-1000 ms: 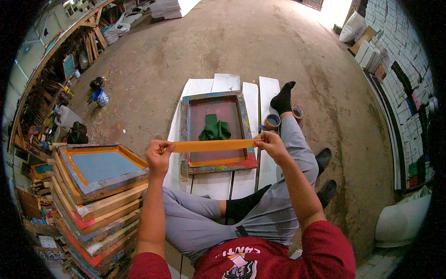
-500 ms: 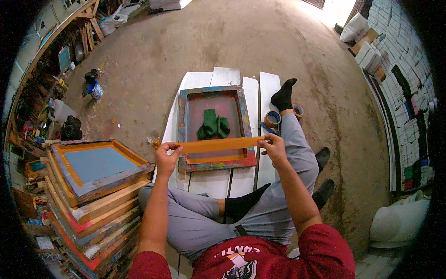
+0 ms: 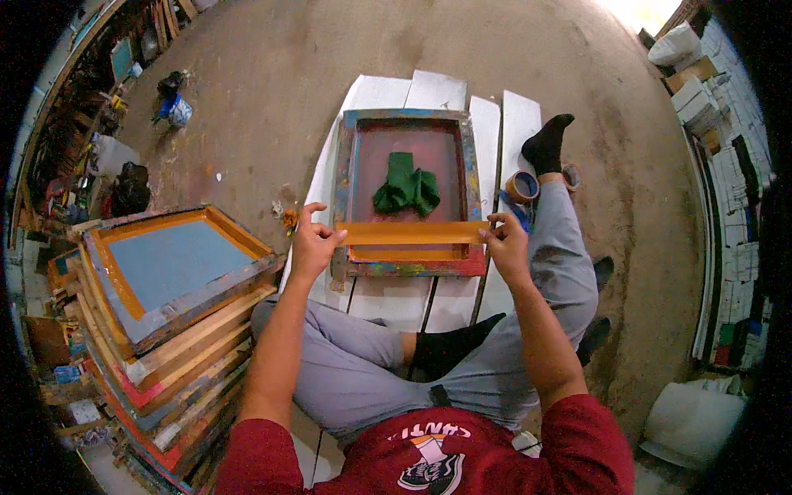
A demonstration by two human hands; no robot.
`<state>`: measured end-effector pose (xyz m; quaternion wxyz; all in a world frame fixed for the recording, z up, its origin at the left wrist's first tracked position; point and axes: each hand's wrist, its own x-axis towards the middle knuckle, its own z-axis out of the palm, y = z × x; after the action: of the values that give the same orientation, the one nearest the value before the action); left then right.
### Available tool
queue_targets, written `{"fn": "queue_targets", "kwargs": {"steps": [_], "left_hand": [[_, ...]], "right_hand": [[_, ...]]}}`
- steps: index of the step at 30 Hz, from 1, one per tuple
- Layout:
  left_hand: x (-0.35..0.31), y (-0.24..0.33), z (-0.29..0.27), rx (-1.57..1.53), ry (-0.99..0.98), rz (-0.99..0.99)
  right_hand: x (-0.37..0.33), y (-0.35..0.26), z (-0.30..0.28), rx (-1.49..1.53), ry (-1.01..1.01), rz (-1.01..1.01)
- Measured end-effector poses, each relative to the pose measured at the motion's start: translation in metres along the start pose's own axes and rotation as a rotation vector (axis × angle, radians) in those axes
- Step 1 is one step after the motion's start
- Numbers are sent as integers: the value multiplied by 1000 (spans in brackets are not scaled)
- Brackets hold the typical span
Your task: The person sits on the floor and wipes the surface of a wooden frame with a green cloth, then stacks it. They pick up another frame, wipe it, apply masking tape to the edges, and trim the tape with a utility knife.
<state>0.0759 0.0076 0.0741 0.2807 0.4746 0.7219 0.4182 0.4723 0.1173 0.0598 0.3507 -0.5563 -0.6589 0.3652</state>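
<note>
Between my two hands a strip of orange-brown adhesive tape (image 3: 412, 233) is stretched straight from side to side, over the near part of a screen-printing frame (image 3: 473, 181). My left hand (image 3: 313, 247) keeps the strip's left end at the thumb, its index finger lifted away. The other end is pinched by the thumb and fingers of my right hand (image 3: 507, 247). The frame is wooden and paint-stained, with brown tape along its inner near edge. A crumpled green cloth (image 3: 404, 186) lies on its mesh. Whether the strip touches the frame, I cannot tell.
White planks (image 3: 384, 89) carry the frame. Beside my right leg are a tape roll (image 3: 522, 187) and a blue object (image 3: 515, 213); another roll (image 3: 571, 176) lies beyond the leg. At left rises a stack of screen frames (image 3: 190, 330). A blue-and-white container (image 3: 175, 110) stands on the floor.
The view has shifted, so the frame sits higher and farther right. The strip now looks more level, and my left index finger has lifted from the tape.
</note>
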Motion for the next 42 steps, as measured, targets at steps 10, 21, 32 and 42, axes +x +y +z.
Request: {"fn": "queue_targets", "kwargs": {"steps": [10,21,32,42], "left_hand": [[18,-18,15,297,-212,-92],[22,-51,19,-8,-247,-103],[17,-47,11,320,-262,26],[28,-39,9,517,-488,27]], "right_hand": [[1,15,13,-199,-145,102],[7,52,24,82,-220,360],[4,34,25,-122,-326,330],[7,21,25,-398,-469,355]]}}
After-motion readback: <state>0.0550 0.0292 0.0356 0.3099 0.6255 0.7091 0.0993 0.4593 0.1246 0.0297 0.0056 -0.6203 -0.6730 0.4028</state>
